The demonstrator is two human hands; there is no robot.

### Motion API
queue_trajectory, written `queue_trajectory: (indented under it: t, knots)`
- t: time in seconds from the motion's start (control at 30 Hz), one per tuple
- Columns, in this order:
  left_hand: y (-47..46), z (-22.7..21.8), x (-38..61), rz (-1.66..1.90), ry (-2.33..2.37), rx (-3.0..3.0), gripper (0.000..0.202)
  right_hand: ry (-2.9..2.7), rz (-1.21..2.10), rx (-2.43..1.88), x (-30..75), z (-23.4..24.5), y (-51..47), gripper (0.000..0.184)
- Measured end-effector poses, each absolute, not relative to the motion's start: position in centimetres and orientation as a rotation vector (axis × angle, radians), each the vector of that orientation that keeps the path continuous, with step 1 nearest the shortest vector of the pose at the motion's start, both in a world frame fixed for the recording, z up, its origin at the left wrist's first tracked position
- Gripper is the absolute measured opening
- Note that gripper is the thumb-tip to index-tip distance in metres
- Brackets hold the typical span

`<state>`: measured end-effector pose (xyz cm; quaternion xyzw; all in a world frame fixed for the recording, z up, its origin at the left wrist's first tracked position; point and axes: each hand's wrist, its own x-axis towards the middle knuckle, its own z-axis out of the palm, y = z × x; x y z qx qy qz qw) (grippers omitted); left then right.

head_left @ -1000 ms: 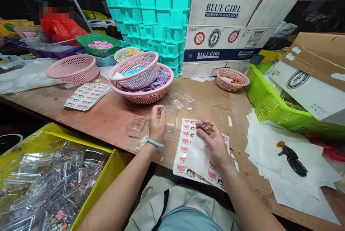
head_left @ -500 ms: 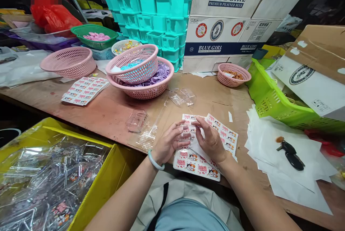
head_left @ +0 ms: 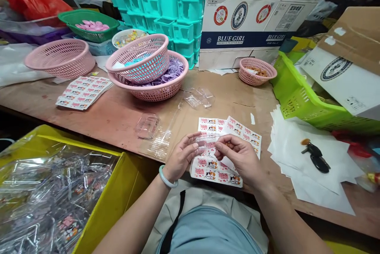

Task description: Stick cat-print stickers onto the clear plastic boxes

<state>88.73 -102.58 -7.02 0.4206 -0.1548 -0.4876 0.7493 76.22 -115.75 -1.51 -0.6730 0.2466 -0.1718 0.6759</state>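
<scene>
My left hand [head_left: 184, 155], a pale green bangle at its wrist, holds a clear plastic case [head_left: 204, 146] between thumb and fingers. Its outline is faint against the print behind. My right hand [head_left: 236, 153] is at the case's right side with its fingers curled into a pinch; whatever is in them is hidden. Beneath both hands lie sticker sheets [head_left: 216, 174] printed with cats and pink lettering. A second sticker sheet [head_left: 248, 137] lies at an angle to the right. Another clear case [head_left: 147, 125] rests on the table to the left.
A yellow bin [head_left: 118, 182] of clear cases stands at lower left. Beyond are a sticker stack [head_left: 84, 92], a pink basket [head_left: 154, 92] with purple pieces, and clear plastic pieces [head_left: 198, 98]. White papers [head_left: 285, 147] with keys [head_left: 319, 159] and a green crate [head_left: 303, 107] are right.
My right hand has turned and lowered, its raised fingers now curled into a pinch. My left hand keeps the clear case in nearly the same place. The camera view has shifted slightly.
</scene>
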Motion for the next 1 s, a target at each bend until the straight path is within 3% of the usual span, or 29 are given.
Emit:
queue_trajectory:
  t: [0.47, 1.0]
  knots:
    - [-102.17, -7.52, 89.31, -1.101, -0.343, 0.890, 0.042, 0.572, -0.302, -1.799, 77.08, -1.47, -115.86, 0.027]
    - [-102.16, -7.92, 89.50, -1.109, -0.336, 0.872, 0.041, 0.590, -0.274, -1.817, 77.23, -1.36, -115.45, 0.026]
